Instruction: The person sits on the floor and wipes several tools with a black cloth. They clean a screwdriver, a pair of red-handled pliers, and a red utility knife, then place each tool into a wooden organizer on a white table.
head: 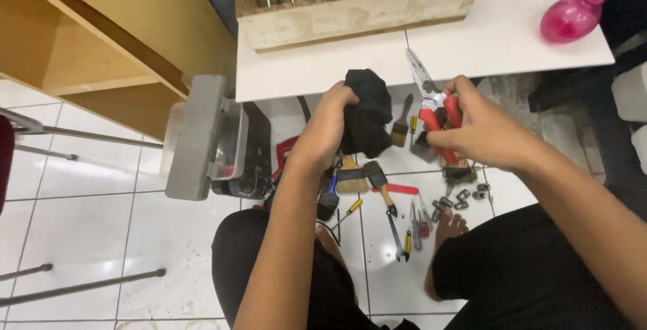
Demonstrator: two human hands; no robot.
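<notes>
A black cloth (pixel 367 111) is being gripped by the L hand (pixel 327 128), bunched, just under the white tabletop (pixel 317 67). Red-handled snips (pixel 431 97) are being held in the R hand (pixel 478 128), blades up, apart from the cloth — wiping apparently not begun. Brushes & screwdrivers (pixel 377 188) are lying on the floor, untouched.

cloth (pixel 367 111) black | snips (pixel 431 101) red handles, silver blades | spray bottle (pixel 573 14) pink | table (pixel 499 40) white

Pink spray bottle (pixel 573 14) cut off; snips (pixel 431 97) handles hidden by fingers (pixel 453 104).
</notes>
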